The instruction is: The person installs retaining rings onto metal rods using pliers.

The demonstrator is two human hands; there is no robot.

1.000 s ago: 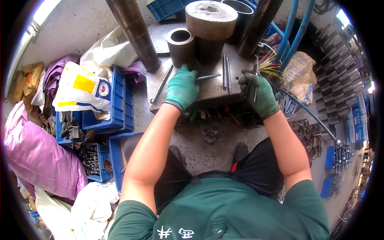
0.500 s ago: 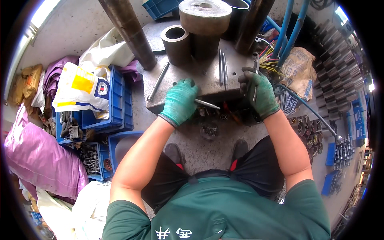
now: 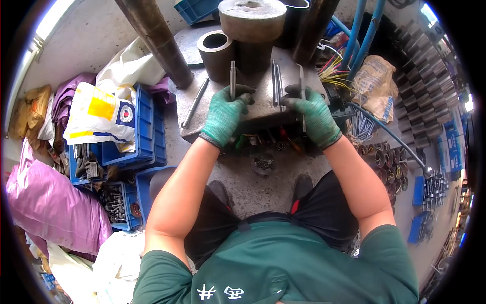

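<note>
My left hand [image 3: 223, 116], in a green glove with dark fingertips, is closed round a stepped metal rod [image 3: 232, 76] that points away from me. Closed too, my right hand [image 3: 316, 116] grips a thin metal tool with a bent tip [image 3: 302, 77]; the glove hides its middle, so its kind is unclear. Both hands are over the front of a thick steel table [image 3: 263, 110]. On it, to the left, lies another metal rod [image 3: 195, 104]. Two slim rods [image 3: 276, 83] rest side by side between my hands, close to the right fingertips.
A hollow steel cylinder [image 3: 216, 57] and a thick round block [image 3: 251, 25] stand behind my hands, flanked by dark columns [image 3: 157, 43]. Blue crates [image 3: 147, 131] and a purple sack [image 3: 55, 202] fill the left. At the right are coloured wires [image 3: 331, 78] and a brown paper bag [image 3: 375, 88].
The rod in my left hand has swung from pointing right to pointing away from me. My right hand has moved left with its tool, nearer the two slim rods.
</note>
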